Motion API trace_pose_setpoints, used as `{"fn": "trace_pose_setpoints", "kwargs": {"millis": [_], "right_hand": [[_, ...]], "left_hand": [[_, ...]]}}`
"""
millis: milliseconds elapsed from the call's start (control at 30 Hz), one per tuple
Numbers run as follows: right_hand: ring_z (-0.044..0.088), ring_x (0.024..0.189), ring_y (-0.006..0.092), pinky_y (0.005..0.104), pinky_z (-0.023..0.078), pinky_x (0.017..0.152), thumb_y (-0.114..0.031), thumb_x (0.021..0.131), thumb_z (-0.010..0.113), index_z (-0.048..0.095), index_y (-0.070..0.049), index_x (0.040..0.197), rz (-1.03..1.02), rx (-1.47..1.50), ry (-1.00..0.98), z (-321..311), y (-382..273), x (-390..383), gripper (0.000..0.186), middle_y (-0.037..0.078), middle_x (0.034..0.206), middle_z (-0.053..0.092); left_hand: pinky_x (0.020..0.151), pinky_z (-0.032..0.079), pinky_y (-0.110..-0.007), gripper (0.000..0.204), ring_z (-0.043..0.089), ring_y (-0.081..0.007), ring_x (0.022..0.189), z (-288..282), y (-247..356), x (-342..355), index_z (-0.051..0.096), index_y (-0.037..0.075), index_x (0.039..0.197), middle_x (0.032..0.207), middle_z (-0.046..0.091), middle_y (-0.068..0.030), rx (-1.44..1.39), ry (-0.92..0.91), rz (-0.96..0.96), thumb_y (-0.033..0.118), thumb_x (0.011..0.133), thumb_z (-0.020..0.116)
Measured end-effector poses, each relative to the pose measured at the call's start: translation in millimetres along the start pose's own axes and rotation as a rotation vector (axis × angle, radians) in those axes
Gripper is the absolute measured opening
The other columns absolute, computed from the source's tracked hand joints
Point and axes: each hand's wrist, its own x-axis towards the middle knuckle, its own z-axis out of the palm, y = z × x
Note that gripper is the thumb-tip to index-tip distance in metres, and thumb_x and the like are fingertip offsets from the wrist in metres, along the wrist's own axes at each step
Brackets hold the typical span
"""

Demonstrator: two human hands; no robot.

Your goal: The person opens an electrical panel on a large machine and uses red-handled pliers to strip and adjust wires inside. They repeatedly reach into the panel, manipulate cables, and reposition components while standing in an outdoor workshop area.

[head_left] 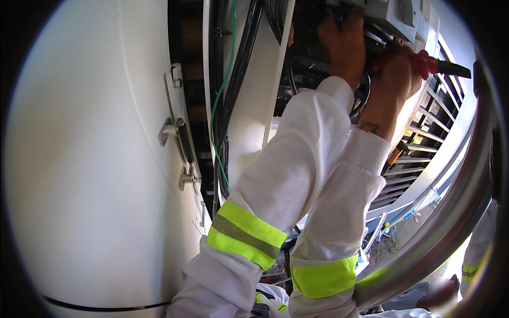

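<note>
Both my arms, in white sleeves with yellow reflective bands, reach up into a dark opening. My left hand is closed at the top of it, just below a pale grey box; its fingertips are in shadow, and I cannot make out what they grip. To the right, my right hand is wrapped round a red-handled tool. A dark tapered end of that tool points right, past the hand. The tool's other end is hidden in the shade. Black cables run close behind my wrists.
A large white panel with a metal latch fills the left. Black cables and a green wire run beside it. At right are a slatted grille and a curved metal rail. Another person's sleeve shows lower right.
</note>
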Motion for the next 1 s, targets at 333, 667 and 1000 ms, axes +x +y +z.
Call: {"fn": "trace_pose_setpoints", "kwargs": {"millis": [333,667,1000], "right_hand": [[0.064,0.072,0.0169,0.0280,0.053,0.061,-0.008,0.082,0.072,0.066,0.000,0.103,0.066,-0.154,0.035,-4.9,-0.4,-0.9,0.024,0.009,0.089,0.067],[0.064,0.072,0.0175,0.0293,0.052,0.065,-0.007,0.083,0.071,0.061,0.000,0.107,-0.072,-0.170,0.040,-1.4,10.5,-3.1,0.028,0.009,0.085,0.067],[0.057,0.055,0.0160,0.0292,0.047,0.048,-0.001,0.088,0.064,0.054,-0.006,0.099,0.023,0.028,0.025,3.2,6.9,-11.1,0.016,0.007,0.075,0.061]], "left_hand": [[0.071,0.050,-0.045,0.042,0.067,-0.0317,0.076,9.6,15.4,-2.1,0.067,-0.011,0.088,0.081,0.070,-0.0239,0.273,0.144,-0.075,0.031,0.089,0.063],[0.070,0.051,-0.042,0.031,0.068,-0.0267,0.074,9.0,17.9,0.9,0.067,-0.009,0.089,0.080,0.070,-0.0236,0.108,0.112,0.064,0.021,0.087,0.061],[0.069,0.051,-0.042,0.030,0.069,-0.0278,0.075,6.4,25.6,8.6,0.068,-0.008,0.089,0.082,0.070,-0.0243,0.297,0.094,-0.029,0.021,0.086,0.063]]}}
